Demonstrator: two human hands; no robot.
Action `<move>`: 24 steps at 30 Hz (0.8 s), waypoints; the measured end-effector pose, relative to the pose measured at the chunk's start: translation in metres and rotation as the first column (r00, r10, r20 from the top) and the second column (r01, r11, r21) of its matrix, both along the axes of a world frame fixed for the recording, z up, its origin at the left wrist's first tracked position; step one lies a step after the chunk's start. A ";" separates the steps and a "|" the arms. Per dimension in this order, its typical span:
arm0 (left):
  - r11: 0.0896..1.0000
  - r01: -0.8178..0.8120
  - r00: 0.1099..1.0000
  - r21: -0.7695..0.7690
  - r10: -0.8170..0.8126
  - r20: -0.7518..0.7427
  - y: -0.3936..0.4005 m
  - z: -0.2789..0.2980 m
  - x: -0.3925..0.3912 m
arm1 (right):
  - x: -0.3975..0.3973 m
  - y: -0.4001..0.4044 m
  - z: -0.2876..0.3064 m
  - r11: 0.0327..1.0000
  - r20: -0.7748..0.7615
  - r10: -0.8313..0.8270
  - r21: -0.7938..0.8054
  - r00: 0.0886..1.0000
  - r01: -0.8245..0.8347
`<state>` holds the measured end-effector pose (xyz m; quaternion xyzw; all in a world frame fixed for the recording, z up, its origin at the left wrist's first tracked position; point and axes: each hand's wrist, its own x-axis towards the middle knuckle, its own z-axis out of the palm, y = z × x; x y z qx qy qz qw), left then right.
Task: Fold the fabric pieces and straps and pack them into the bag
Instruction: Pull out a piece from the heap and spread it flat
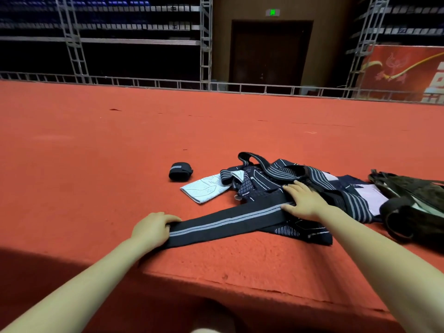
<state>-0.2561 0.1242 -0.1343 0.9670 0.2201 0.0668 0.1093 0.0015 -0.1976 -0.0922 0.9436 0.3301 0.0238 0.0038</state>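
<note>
Left hand grip curled on flat woven strap near red carpeted platform's front edge, right hand flat on it, fabric pile beside dark bag at right edge, wide bare carpet beyond

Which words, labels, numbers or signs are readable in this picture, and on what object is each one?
No text can be read.
Green exit sign above the door: a glowing blur.
Red banner: large pale characters, cut off and blurred.
Labels on the dark seat rows: too small.
White fabric piece: line pattern only.
</note>
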 end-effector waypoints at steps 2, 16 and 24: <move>1.000 -0.022 0.999 0.010 0.022 0.031 0.001 -0.006 -0.001 | -0.001 0.006 0.004 0.998 0.018 0.044 -0.035 0.999 -0.044; 0.929 0.319 0.880 -0.186 -0.218 0.422 -0.092 0.018 0.049 | -0.080 0.003 0.025 0.834 0.159 0.369 0.379 0.916 -0.402; 0.832 0.496 0.802 -0.247 -0.331 0.497 -0.150 0.001 0.088 | -0.090 -0.040 0.022 0.872 -0.031 0.286 0.423 0.958 -0.246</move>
